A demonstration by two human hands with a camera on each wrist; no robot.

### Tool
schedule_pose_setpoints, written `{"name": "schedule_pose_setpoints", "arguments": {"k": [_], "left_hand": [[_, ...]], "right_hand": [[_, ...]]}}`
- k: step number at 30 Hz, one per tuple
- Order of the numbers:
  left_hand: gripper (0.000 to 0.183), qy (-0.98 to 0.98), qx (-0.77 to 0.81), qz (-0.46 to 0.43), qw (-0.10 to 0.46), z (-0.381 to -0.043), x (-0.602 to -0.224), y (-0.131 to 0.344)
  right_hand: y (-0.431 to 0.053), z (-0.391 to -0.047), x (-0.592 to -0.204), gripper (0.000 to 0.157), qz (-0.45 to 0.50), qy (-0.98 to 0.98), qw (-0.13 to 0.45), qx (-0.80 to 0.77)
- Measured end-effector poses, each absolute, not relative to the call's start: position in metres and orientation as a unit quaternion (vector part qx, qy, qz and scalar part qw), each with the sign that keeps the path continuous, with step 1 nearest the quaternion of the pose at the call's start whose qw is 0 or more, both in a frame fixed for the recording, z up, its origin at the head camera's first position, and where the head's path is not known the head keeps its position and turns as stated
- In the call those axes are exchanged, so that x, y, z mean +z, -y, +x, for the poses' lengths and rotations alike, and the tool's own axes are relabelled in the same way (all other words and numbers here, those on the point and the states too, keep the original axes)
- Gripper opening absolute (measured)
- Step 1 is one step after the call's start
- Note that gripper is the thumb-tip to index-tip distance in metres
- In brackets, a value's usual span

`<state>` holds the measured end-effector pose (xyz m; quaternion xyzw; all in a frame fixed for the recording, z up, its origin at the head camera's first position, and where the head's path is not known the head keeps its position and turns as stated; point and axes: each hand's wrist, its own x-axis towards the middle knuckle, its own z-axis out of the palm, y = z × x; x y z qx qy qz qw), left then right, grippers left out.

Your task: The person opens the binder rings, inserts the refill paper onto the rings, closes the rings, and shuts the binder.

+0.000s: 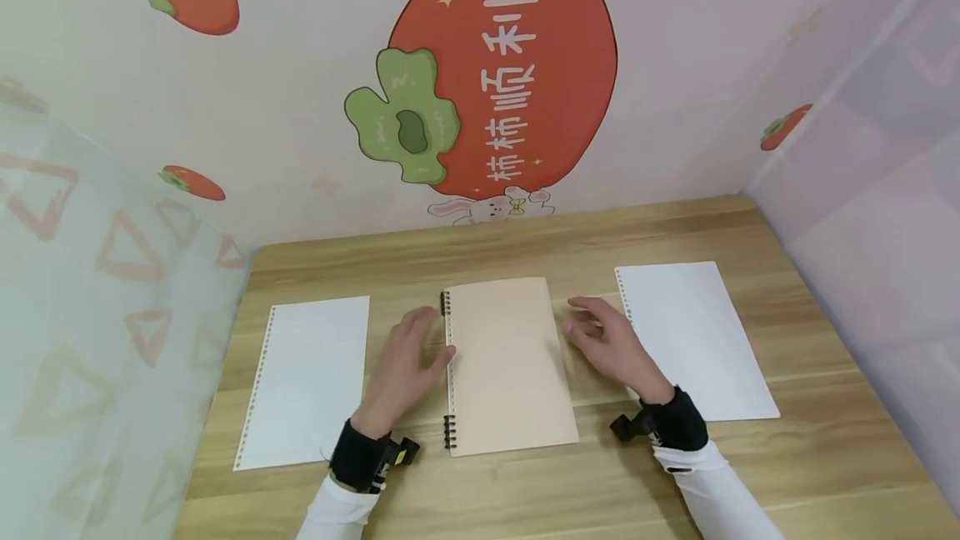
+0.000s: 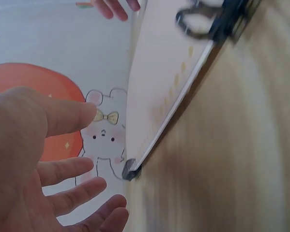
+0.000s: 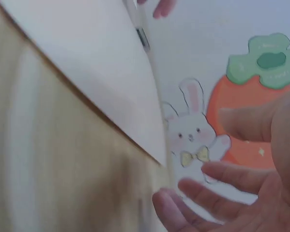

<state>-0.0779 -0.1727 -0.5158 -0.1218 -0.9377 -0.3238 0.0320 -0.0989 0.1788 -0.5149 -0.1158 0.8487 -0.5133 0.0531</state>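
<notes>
A spiral notebook (image 1: 510,365) with a plain beige cover lies at the middle of the table, its black rings (image 1: 449,432) in two groups along the left edge. My left hand (image 1: 401,373) is beside that edge, fingers spread and loosely bent, holding nothing. The thumb overlaps the edge in the head view, but the left wrist view shows the hand (image 2: 53,164) apart from the notebook (image 2: 159,63). To the right of the notebook hovers my right hand (image 1: 611,348), fingers relaxed and holding nothing, partly over a loose sheet's left edge.
Loose white hole-punched sheets lie on both sides: the left sheet (image 1: 307,382) near my left forearm, the right sheet (image 1: 697,332) beyond my right hand. The wooden table (image 1: 510,498) meets a printed back wall (image 1: 300,90) and a right side wall (image 1: 877,215).
</notes>
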Motion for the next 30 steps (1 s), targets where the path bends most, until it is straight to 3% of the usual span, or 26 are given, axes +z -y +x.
{"name": "schedule_pose_setpoints", "arguments": {"k": [13, 30], "left_hand": [[0.064, 0.934, -0.333, -0.131, 0.014, -0.060, -0.524, 0.147], [0.062, 0.927, -0.355, -0.120, 0.010, -0.055, -0.527, 0.132]], "right_hand": [[-0.164, -0.081, -0.521, 0.066, -0.001, -0.777, 0.145, -0.613], [-0.168, -0.081, -0.518, 0.061, 0.043, -0.668, 0.170, -0.723]]}}
